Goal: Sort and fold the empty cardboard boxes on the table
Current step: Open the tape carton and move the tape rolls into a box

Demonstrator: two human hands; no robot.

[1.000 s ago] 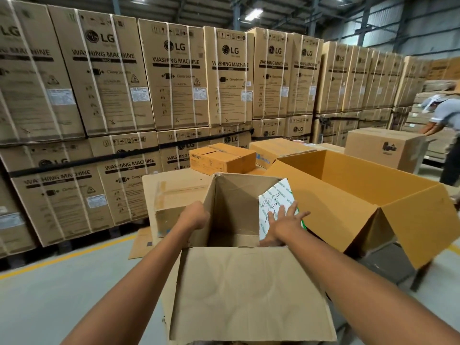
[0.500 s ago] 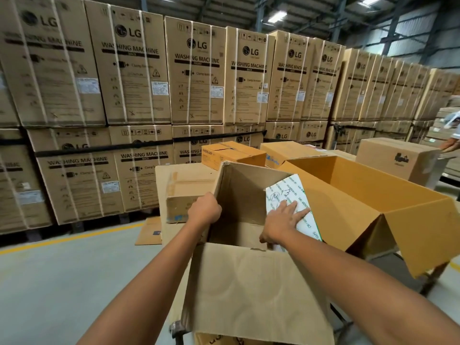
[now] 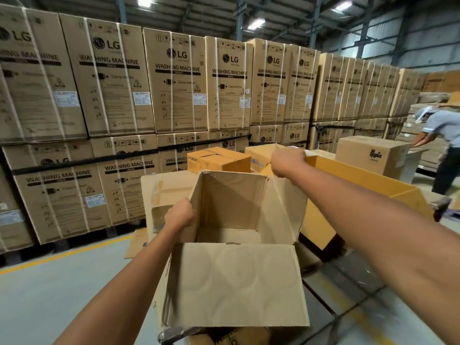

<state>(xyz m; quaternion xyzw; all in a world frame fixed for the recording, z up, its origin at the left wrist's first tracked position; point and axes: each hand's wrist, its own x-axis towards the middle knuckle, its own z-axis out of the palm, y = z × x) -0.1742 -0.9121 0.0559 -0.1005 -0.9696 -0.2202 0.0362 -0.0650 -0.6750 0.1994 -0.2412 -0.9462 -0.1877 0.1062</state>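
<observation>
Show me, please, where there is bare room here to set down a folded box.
The grey floor left of the open box is bare. That box's bottom is free too; the left hand grips its wall. The big yellow box looks empty, its bottom hidden. Behind, it is crowded with small boxes, near the right hand.

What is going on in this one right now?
A person is working on an open plain brown cardboard box whose flaps are open and whose inside looks empty. Their left hand has a grip on its left wall. The right hand is raised with curled fingers over the large yellow-orange open carton beside it; blur hides whether it holds anything. The box is not yet folded flat. At the far right, another person in a light blue shirt leans forward.
</observation>
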